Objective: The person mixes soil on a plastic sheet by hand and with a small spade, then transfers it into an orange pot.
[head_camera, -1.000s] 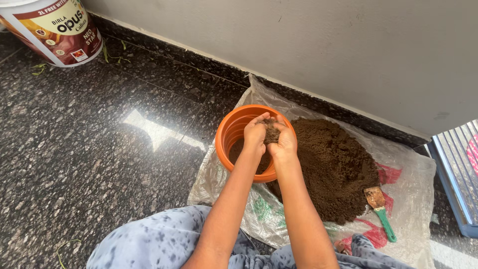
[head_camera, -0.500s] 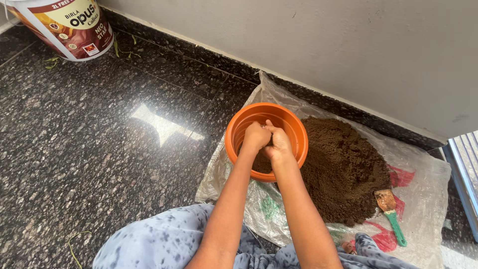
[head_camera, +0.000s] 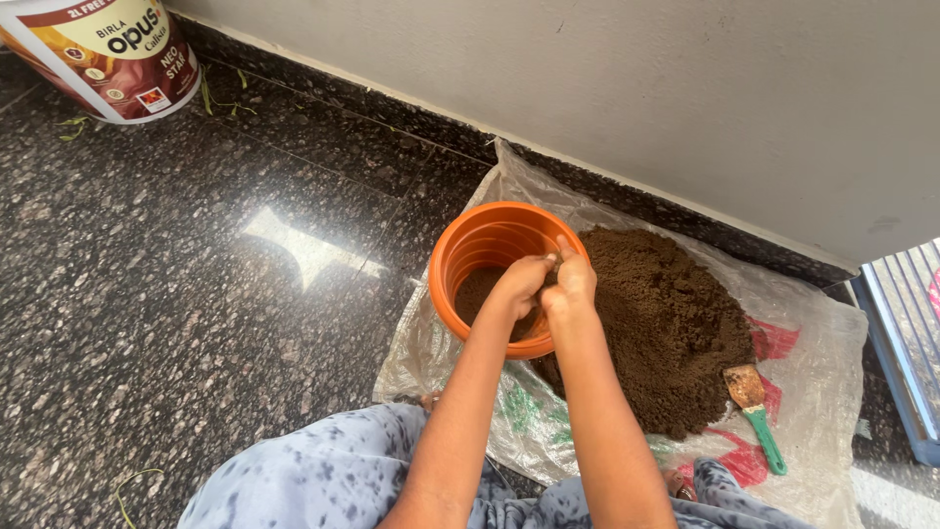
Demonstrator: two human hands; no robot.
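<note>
An orange plastic pot (head_camera: 468,247) stands on a clear plastic sheet (head_camera: 821,364), with dark soil (head_camera: 476,291) low inside it. Both my hands are pressed together over the pot's right rim. My left hand (head_camera: 522,279) has its fingers curled in, just inside the rim. My right hand (head_camera: 573,282) touches it, fingers curled, one finger tip up against the rim. Whether any soil is between the hands I cannot tell. A large heap of brown soil (head_camera: 671,318) lies on the sheet right beside the pot.
A small trowel with a green handle (head_camera: 755,413) lies at the heap's right edge. A paint bucket (head_camera: 103,49) stands at the far left by the grey wall. The floor is dark speckled stone (head_camera: 176,294). A blue window grille (head_camera: 906,343) is at right.
One second ago my hands held cupped soil above the pot; then they dipped into it. Now they have risen to the right rim, closer to the heap.
</note>
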